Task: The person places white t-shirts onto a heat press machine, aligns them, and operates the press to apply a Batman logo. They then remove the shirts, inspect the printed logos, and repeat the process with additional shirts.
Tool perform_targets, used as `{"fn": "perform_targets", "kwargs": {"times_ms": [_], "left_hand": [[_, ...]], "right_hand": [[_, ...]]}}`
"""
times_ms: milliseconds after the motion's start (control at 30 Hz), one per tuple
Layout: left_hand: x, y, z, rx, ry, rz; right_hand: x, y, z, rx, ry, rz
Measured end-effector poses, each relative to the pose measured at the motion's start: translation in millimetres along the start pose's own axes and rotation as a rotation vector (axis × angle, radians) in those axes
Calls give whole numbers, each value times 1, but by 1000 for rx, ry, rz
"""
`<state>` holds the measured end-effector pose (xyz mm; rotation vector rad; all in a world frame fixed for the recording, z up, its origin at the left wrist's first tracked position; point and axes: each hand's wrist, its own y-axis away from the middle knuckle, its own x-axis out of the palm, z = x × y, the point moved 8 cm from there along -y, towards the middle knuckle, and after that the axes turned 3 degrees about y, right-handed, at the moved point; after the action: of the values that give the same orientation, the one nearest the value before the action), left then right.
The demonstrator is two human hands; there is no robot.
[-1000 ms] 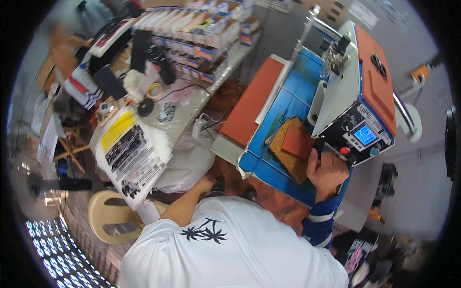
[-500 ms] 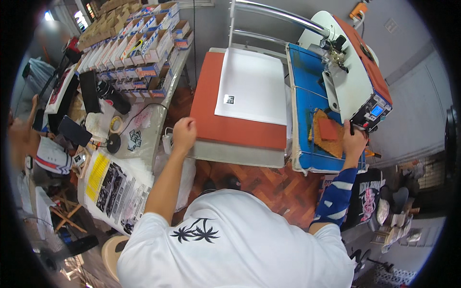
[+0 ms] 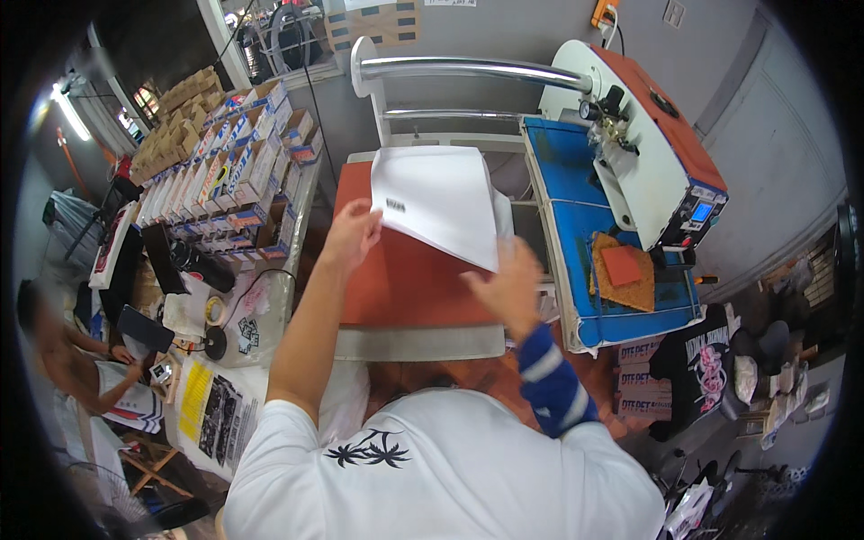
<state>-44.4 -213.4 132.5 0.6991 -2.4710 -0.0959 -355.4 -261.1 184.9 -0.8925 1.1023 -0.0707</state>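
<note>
A white sheet (image 3: pixel 436 198) with a small dark print lies over the far part of the red pad (image 3: pixel 414 292); its near edge is raised in a slant, and I cannot tell whether it is cloth or paper. At the sheet's near left corner, my left hand (image 3: pixel 354 236) pinches the edge. My right hand (image 3: pixel 509 286) is beside the near right corner, thumb spread from the fingers, which are blurred by motion. Right of the pad, the swung-aside white and red heat press head (image 3: pixel 643 148) stands over a blue-covered platen (image 3: pixel 576 234).
A small red square (image 3: pixel 621 265) lies on a ragged tan piece (image 3: pixel 636 297) on the blue platen. On the left, a table holds boxes (image 3: pixel 234 171), a black bottle (image 3: pixel 200 267) and printed film (image 3: pixel 216 409). Another person (image 3: pixel 76 360) sits at far left. A chrome bar (image 3: pixel 477 70) spans behind the pad.
My right hand has left the press handle and come over to the sheet. My left hand has moved onto the sheet's near left corner. The sheet's near edge has risen from the pad.
</note>
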Motion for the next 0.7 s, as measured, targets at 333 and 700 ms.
{"fn": "perform_targets", "kwargs": {"times_ms": [333,700], "left_hand": [[16,-25,-191,584,391,107],[-102,270,-106,188,-247,564]], "right_hand": [[24,-121,-63,112,-290,-106],[-141,19,40,-92,-949,1259]]}}
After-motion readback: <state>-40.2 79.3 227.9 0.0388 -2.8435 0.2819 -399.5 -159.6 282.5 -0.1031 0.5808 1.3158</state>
